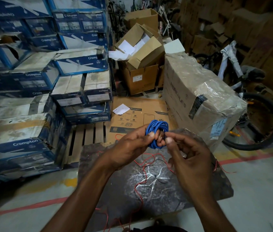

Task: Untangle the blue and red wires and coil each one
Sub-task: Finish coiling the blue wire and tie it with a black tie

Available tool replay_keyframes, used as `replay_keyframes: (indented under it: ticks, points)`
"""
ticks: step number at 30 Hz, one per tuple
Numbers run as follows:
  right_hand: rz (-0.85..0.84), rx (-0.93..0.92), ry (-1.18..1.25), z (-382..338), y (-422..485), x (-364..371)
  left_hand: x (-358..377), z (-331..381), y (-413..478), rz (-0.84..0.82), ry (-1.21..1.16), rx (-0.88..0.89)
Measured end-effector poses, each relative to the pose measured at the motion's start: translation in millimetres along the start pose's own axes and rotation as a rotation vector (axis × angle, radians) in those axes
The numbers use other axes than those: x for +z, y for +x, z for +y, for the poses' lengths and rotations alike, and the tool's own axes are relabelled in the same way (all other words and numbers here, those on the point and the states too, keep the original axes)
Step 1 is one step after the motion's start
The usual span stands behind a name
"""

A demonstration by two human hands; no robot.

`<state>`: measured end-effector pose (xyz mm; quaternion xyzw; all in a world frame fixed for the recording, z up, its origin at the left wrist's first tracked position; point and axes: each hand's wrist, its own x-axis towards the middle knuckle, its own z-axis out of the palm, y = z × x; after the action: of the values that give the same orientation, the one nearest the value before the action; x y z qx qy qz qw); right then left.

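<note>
Your left hand (130, 148) grips the blue wire (157, 129). It's wound into a tight bundle, fingers curled through and round the loops, thumb pressed on the front. Your right hand (187, 156) is at the bundle's right edge, thumb and forefinger pinched together on it and the other fingers loosely curled below. It probably has a strand or the free end, but the pinch point is too cramped to tell which. You're holding the bundle in the air, above the far edge of the dark stone slab (199, 190).

The red wire (151, 154) is uncoiled. It lies in loose loops across the slab under your hands, trails off the near edge toward you, and one strand runs off the right side.

Around you:
- Stacked blue Crompton boxes (23, 144) on the left.
- A wooden pallet (85, 139) and a flat cardboard sheet (137, 114) beyond the slab.
- A plastic-wrapped carton (199, 91) on the right, with a bicycle (258, 114) behind it.
</note>
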<state>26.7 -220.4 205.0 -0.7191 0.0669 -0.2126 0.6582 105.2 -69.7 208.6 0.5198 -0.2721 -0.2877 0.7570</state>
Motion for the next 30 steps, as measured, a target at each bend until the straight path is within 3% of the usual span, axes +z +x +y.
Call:
replay_keyframes:
  ticks: [4, 11, 20, 30]
  points:
    - [-0.049, 0.086, 0.037, -1, 5, -8, -4, 0, -1, -0.010, 0.152, -0.029]
    - [-0.105, 0.446, 0.445, -12, 24, -11, -4, -4, -1, -0.012, 0.434, -0.071]
    - [-0.111, 0.525, 0.294, -4, 28, -14, -8, -4, -2, 0.013, 0.546, -0.018]
    - [-0.174, 0.610, 0.338, -2, 30, -19, -9, -17, 0, 0.054, 0.581, 0.028]
